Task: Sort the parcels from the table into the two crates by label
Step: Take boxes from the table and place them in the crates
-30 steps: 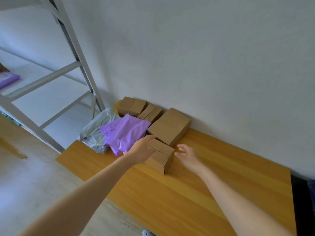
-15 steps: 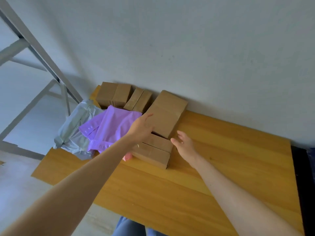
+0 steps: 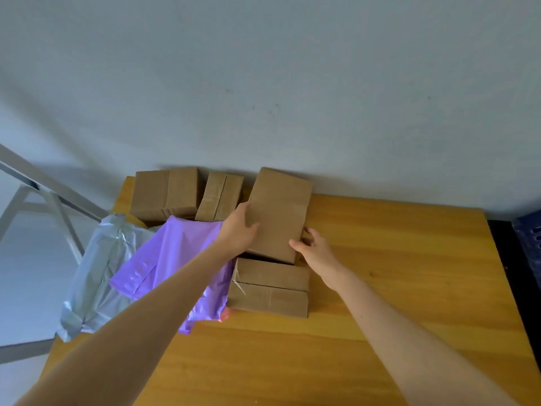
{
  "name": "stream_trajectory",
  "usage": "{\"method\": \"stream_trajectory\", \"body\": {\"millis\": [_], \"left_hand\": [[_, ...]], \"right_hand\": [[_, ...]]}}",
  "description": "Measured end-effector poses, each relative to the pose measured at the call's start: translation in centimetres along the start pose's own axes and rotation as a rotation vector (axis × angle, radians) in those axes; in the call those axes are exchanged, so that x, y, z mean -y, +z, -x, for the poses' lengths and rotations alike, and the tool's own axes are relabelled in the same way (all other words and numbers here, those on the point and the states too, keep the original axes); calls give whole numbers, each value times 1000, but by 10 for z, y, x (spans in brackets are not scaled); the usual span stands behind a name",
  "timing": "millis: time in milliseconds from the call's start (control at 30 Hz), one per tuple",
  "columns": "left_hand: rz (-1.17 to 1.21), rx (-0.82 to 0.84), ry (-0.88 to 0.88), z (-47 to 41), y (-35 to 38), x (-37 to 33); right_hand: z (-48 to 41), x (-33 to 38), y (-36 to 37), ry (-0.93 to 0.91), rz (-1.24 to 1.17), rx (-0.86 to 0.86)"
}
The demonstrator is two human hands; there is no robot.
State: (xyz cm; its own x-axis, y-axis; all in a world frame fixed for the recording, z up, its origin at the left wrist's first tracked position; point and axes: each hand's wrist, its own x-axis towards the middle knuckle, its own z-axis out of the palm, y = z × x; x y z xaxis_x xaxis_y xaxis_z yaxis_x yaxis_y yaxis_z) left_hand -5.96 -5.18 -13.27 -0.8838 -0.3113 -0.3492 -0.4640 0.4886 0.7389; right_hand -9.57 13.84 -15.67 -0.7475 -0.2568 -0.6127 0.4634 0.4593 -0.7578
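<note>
With left hand point(image 3: 238, 230) clamped on its left edge and right hand point(image 3: 314, 253) pinching its near corner, lift box point(image 3: 278, 206), lying by the wall on table point(image 3: 395, 273), level; keep both grips firm, then turn to check every face.

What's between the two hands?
The big box. The left hand grips its left edge and the right hand grips its near right corner. The head view shows this.
</note>
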Motion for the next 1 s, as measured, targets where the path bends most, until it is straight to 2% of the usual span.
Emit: {"method": "stream_trajectory", "body": {"millis": [200,400,700,1000], "left_hand": [[-30,18,-19,-15,-1,2],[-9,-23,51,-16,-6,-5],[47,-7,170,-1,-7,-21],[108,-9,171,16,-3,-32]], "right_hand": [[-8,2,0,48,-117,-18],[-3,3,-7,45,-221,-50],[19,9,-25,-43,-257,-124],[50,19,-33,-150,-262,-210]]}}
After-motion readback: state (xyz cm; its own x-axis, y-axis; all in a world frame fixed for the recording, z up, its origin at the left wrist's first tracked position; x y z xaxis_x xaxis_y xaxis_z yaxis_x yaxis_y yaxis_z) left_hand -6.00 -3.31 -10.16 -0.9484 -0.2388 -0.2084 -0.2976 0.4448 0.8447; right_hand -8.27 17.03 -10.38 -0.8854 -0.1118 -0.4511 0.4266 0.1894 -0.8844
